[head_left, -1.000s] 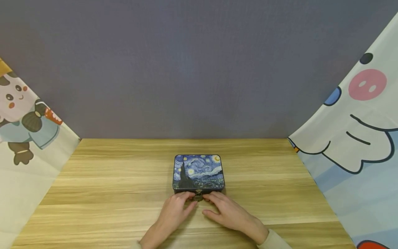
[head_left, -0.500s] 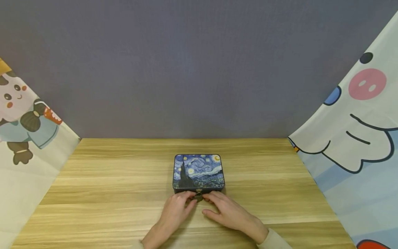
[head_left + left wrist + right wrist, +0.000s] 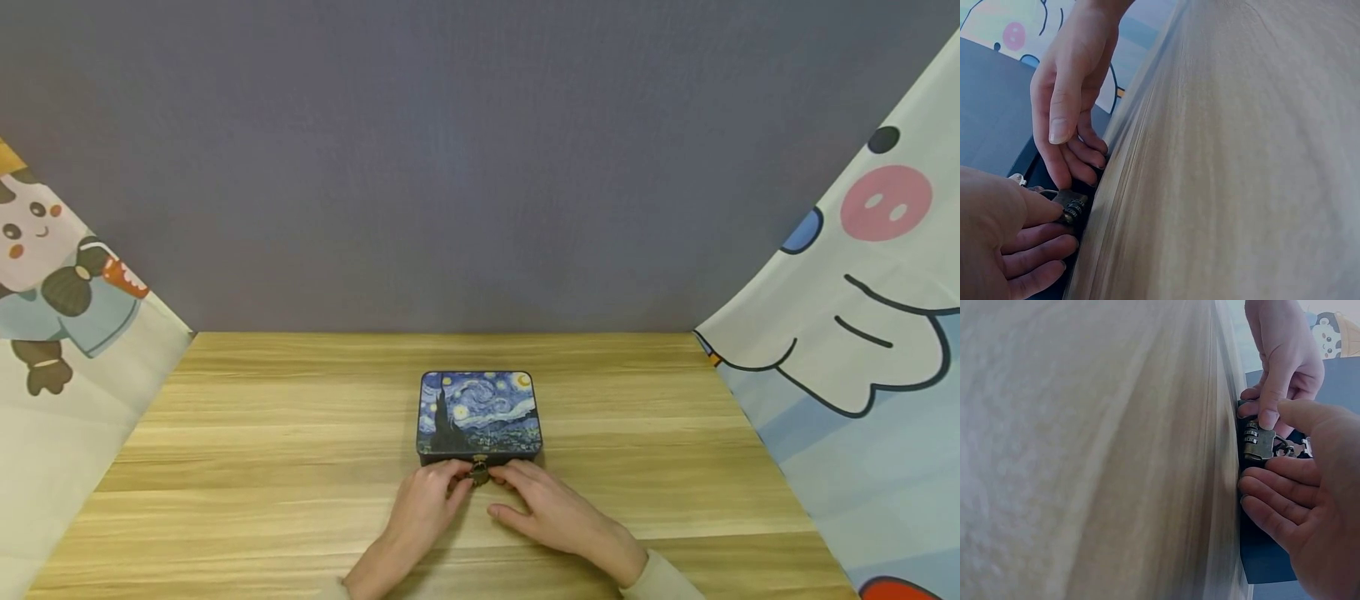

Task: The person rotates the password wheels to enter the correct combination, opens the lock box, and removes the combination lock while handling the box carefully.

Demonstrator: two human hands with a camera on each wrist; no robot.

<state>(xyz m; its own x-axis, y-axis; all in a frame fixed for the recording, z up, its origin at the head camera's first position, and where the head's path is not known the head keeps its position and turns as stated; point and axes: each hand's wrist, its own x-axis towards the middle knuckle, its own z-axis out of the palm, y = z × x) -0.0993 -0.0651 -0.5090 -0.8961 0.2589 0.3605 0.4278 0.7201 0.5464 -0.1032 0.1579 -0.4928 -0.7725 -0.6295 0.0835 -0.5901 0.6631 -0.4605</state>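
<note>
The padlock [image 3: 1261, 445] sits on the near side of the box [image 3: 480, 412]; the left hand [image 3: 422, 504] pinches it, the right hand [image 3: 553, 515], fingers relaxed, just right.

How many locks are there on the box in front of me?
1. The lock is at the front of the box, between the left hand and the right hand. The box's back is hidden from view.

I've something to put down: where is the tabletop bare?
The wooden tabletop is bare from the Starry Night box to the left cloth and right cloth, plus a strip behind the box before the grey backdrop. The box's front is crowded: left hand and right hand flank the combination padlock.
</note>
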